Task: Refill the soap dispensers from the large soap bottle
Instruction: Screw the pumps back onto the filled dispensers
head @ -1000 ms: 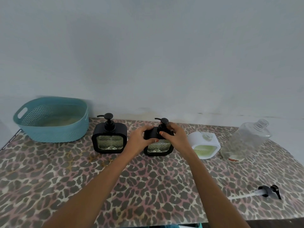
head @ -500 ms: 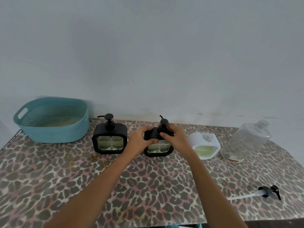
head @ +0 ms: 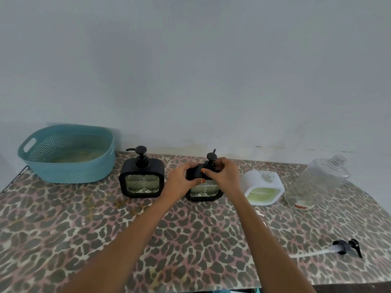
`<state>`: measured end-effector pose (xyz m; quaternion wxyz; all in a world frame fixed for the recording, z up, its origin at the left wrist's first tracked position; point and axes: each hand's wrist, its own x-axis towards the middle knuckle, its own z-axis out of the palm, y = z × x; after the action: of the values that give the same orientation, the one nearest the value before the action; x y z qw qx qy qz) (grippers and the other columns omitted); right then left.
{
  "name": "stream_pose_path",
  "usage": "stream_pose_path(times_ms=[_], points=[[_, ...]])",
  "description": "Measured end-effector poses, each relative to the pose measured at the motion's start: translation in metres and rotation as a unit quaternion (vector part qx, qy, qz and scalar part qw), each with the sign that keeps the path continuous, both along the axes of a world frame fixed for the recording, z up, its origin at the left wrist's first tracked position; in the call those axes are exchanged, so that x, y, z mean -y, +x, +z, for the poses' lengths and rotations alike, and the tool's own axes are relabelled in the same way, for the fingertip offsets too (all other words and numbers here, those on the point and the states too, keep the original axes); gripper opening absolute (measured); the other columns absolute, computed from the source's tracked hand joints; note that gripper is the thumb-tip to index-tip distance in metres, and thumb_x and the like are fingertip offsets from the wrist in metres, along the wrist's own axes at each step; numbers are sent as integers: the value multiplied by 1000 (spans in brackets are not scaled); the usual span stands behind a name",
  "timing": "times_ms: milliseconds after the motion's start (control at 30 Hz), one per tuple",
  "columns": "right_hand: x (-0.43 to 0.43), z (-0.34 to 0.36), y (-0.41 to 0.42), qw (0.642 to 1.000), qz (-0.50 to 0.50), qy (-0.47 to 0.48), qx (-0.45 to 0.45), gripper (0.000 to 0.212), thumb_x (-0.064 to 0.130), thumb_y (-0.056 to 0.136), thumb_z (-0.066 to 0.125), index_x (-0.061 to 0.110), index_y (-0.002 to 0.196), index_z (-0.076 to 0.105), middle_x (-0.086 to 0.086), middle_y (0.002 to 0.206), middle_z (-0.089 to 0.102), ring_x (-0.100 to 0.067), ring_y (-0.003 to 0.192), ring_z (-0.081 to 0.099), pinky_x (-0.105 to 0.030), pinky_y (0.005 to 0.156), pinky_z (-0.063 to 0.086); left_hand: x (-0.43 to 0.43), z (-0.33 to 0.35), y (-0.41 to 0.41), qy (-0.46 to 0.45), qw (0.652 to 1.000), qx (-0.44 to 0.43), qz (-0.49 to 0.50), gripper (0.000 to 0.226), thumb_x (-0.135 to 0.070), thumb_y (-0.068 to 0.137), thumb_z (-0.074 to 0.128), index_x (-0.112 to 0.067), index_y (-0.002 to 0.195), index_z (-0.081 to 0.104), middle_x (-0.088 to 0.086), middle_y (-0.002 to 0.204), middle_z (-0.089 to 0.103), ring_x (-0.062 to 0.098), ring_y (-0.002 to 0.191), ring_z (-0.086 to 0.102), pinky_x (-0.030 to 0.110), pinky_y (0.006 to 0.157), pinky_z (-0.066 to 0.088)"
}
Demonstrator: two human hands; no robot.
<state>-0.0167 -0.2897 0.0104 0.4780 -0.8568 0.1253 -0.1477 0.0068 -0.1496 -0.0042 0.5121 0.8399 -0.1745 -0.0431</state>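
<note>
Two black square soap dispensers stand on the leopard-print table. The left dispenser (head: 141, 180) has its pump on and stands alone. My left hand (head: 181, 182) grips the body of the middle dispenser (head: 204, 190), while my right hand (head: 222, 174) is closed around its black pump (head: 211, 158), whose spout points away from me. A white dispenser (head: 263, 188) with no pump and an open neck stands to the right. Further right, the large clear soap bottle (head: 317, 181), uncapped and almost empty, leans tilted.
A teal perforated basket (head: 67, 153) sits at the back left by the wall. A loose black pump with a white tube (head: 340, 248) lies near the table's front right edge. The wall runs just behind the dispensers.
The middle dispenser's pump has turned under my right hand: its spout pointed left, now it points away from me. My left hand stays on the body.
</note>
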Motion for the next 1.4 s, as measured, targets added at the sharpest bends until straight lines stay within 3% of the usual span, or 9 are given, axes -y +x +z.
stream_pose_path(times_ms=[200, 400, 567, 733, 900, 1000, 1067, 1233, 1400], points=[[-10, -2, 0, 998, -56, 17, 14, 35, 15, 72, 78, 2, 98, 60, 1, 82, 58, -6, 71, 53, 1, 56, 39, 0, 1, -1, 3, 1000, 11, 4, 52, -19, 76, 72, -12, 124, 53, 5, 126, 58, 18, 119, 51, 21, 96, 36], [-18, -4, 0, 994, -96, 54, 25, 31, 16, 69, 79, 12, 87, 54, 3, 77, 58, 5, 65, 51, -1, 53, 41, 0, 0, -1, 2, 1000, 17, 8, 51, -18, 75, 72, -13, 123, 54, 5, 125, 59, 18, 118, 52, 16, 91, 33], [-21, -6, 1, 992, -108, 57, 28, 33, 19, 70, 78, 14, 90, 52, 3, 81, 57, 1, 69, 53, -4, 54, 41, 0, 0, -1, -8, 1000, 16, 8, 50, -17, 75, 73, -13, 122, 55, 5, 122, 60, 17, 115, 53, 18, 92, 37], [-25, -15, -2, 993, -101, 25, 51, 32, 19, 76, 73, 17, 93, 46, 2, 94, 48, -15, 90, 50, -19, 73, 39, 0, 0, -2, -7, 1000, 4, 4, 50, -15, 76, 71, -12, 123, 54, 7, 123, 60, 19, 116, 53, 26, 96, 41], [-23, -15, -8, 996, -70, 33, 48, 31, 19, 79, 70, 15, 102, 49, 1, 101, 49, -14, 95, 50, -13, 74, 37, 0, 2, -4, -5, 1000, -10, 2, 51, -18, 78, 70, -12, 125, 52, 6, 127, 57, 20, 118, 52, 21, 94, 37], [-16, -15, -15, 996, -64, 34, 53, 26, 18, 79, 70, 15, 99, 52, -3, 103, 55, -16, 95, 53, -17, 78, 41, 0, 4, -8, -10, 1000, -14, -2, 51, -19, 79, 69, -11, 125, 51, 7, 127, 55, 22, 118, 51, 25, 96, 38], [-11, -12, -20, 996, -68, 21, 53, 21, 18, 80, 69, 17, 93, 52, -4, 101, 58, -14, 91, 54, -10, 71, 39, 0, 7, -11, -6, 1000, -9, 1, 49, -20, 81, 67, -10, 126, 51, 7, 128, 54, 22, 119, 50, 25, 95, 38], [6, -8, -39, 994, -90, 20, 63, 15, 16, 82, 67, 12, 92, 56, -1, 94, 57, -15, 90, 52, -17, 75, 38, 0, 11, -21, 23, 998, 47, 39, 36, -18, 84, 63, -9, 118, 57, 8, 126, 55, 21, 118, 49, 21, 92, 33], [24, -6, -61, 989, -113, 39, 84, 9, 15, 83, 65, 14, 87, 57, 0, 87, 58, -10, 79, 52, -7, 64, 40, 7, 15, -37, 20, 995, 89, 50, 28, -14, 83, 63, -9, 111, 61, 9, 120, 55, 21, 111, 52, 19, 90, 35]])
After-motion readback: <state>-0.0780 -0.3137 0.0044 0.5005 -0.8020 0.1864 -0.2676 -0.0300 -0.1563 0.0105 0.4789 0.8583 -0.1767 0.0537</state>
